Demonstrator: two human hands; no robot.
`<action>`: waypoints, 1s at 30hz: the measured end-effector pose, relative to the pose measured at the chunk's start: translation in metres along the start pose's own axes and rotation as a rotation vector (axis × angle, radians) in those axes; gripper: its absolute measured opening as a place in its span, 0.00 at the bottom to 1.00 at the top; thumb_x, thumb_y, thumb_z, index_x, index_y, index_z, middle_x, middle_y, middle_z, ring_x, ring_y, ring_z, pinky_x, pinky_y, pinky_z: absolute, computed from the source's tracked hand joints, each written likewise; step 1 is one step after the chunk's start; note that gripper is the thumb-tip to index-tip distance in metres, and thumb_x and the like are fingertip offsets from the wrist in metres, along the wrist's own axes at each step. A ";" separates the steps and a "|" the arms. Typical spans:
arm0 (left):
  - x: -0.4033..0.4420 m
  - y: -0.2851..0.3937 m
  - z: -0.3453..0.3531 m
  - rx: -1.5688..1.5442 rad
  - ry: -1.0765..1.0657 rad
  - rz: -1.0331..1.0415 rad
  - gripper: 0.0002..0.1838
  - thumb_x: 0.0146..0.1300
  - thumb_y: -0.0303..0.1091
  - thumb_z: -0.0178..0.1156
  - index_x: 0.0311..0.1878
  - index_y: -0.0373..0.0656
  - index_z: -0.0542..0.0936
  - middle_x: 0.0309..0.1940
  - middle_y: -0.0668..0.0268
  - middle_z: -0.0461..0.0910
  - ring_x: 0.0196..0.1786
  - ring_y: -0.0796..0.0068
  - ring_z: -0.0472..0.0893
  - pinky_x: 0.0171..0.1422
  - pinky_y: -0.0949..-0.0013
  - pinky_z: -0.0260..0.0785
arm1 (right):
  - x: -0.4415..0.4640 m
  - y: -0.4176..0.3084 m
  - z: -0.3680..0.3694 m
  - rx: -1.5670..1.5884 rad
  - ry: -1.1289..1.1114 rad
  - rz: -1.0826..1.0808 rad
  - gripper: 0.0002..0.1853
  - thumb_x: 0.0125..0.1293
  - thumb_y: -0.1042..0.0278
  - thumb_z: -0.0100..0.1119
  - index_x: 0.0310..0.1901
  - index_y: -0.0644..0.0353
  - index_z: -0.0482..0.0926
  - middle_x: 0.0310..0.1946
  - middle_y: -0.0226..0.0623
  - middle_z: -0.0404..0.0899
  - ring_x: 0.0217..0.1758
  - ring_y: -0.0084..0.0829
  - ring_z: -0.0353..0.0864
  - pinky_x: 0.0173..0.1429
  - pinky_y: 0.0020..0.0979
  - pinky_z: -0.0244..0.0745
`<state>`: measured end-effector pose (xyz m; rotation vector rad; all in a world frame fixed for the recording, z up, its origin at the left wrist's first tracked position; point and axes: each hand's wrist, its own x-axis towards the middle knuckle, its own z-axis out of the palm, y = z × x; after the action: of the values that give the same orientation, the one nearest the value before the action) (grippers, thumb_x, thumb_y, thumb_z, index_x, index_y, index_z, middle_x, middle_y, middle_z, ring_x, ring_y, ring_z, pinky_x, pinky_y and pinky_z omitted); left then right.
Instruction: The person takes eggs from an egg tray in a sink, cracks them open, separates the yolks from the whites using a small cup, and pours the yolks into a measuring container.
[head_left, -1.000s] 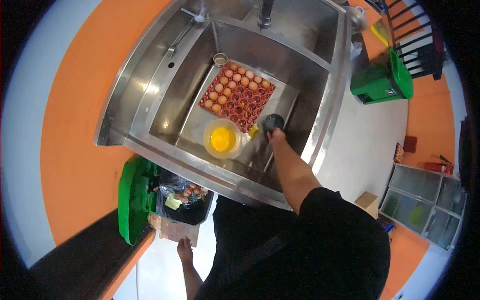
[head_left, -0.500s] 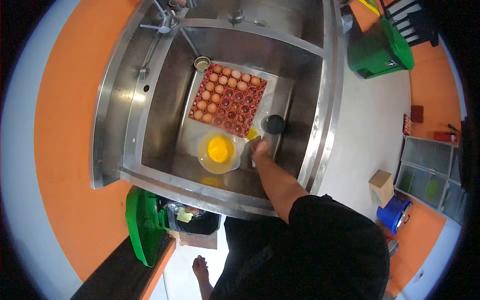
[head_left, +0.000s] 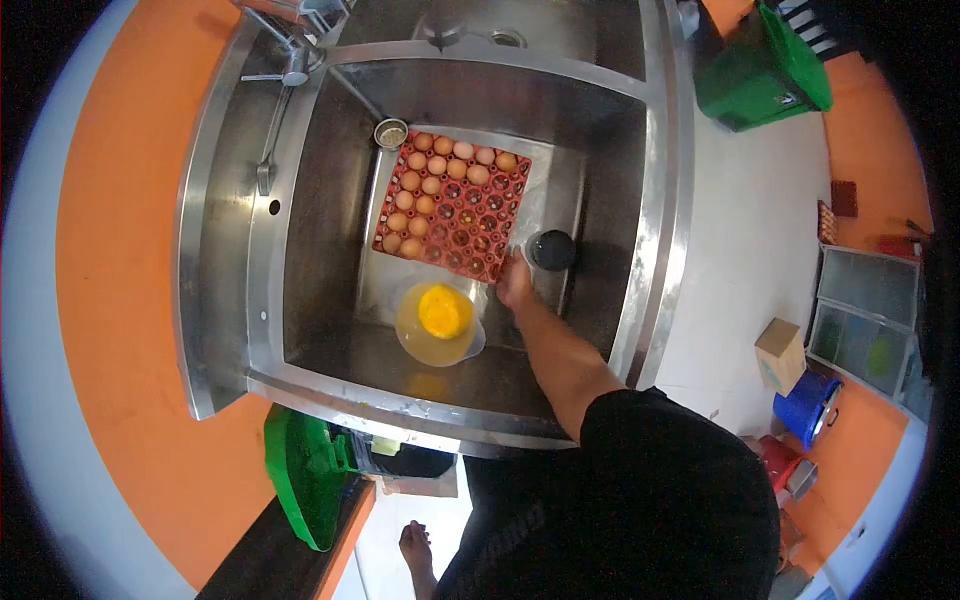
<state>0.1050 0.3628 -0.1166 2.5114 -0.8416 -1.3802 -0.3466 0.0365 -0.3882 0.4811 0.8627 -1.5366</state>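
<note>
My right hand (head_left: 515, 283) is at the lower right corner of a red egg tray (head_left: 462, 238) inside the steel sink. Its fingers look closed, and what they hold is hidden. Brown eggs (head_left: 410, 180) fill the tray's left and top rows; the other cups hold no whole eggs. Just right of the hand stands a dark round container (head_left: 551, 250). Below the tray is a translucent pitcher (head_left: 436, 345) with bright yellow contents. My left hand (head_left: 415, 545) hangs low outside the sink, fingers loosely curled and apart, nothing visible in it.
A small metal strainer cup (head_left: 391, 134) lies in the sink's upper left corner, with a tap (head_left: 293, 70) beyond it. Below the sink's front edge is a bin with a raised green lid (head_left: 298, 480). Another green bin (head_left: 765, 75), a carton (head_left: 780, 352) and a blue pot (head_left: 805, 408) stand right.
My right hand has left the dark container and moved to the tray's corner. The yellow piece beside the tray is no longer visible. The camera view has shifted.
</note>
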 end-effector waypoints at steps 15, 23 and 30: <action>-0.003 0.006 0.004 -0.027 -0.003 0.041 0.20 0.74 0.47 0.51 0.31 0.41 0.76 0.19 0.71 0.72 0.22 0.83 0.70 0.25 0.77 0.64 | 0.037 0.011 -0.020 -0.005 0.117 -0.168 0.24 0.71 0.53 0.41 0.49 0.66 0.80 0.48 0.47 0.81 0.51 0.42 0.79 0.58 0.41 0.70; -0.001 0.005 0.007 -0.071 0.006 0.002 0.19 0.74 0.46 0.51 0.30 0.42 0.75 0.19 0.72 0.71 0.22 0.84 0.70 0.25 0.77 0.63 | 0.023 0.007 -0.030 -0.753 0.452 -0.306 0.23 0.73 0.53 0.39 0.57 0.60 0.76 0.52 0.40 0.80 0.50 0.40 0.80 0.57 0.43 0.71; 0.003 0.012 0.012 -0.105 0.006 -0.006 0.19 0.73 0.47 0.52 0.30 0.42 0.75 0.19 0.72 0.71 0.23 0.84 0.70 0.26 0.78 0.63 | 0.013 -0.004 -0.039 -0.823 0.377 -0.362 0.22 0.72 0.58 0.42 0.55 0.67 0.76 0.53 0.52 0.77 0.55 0.42 0.78 0.63 0.42 0.68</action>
<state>0.0916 0.3526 -0.1202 2.4402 -0.7411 -1.3805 -0.3597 0.0567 -0.4213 -0.0041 1.8396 -1.2650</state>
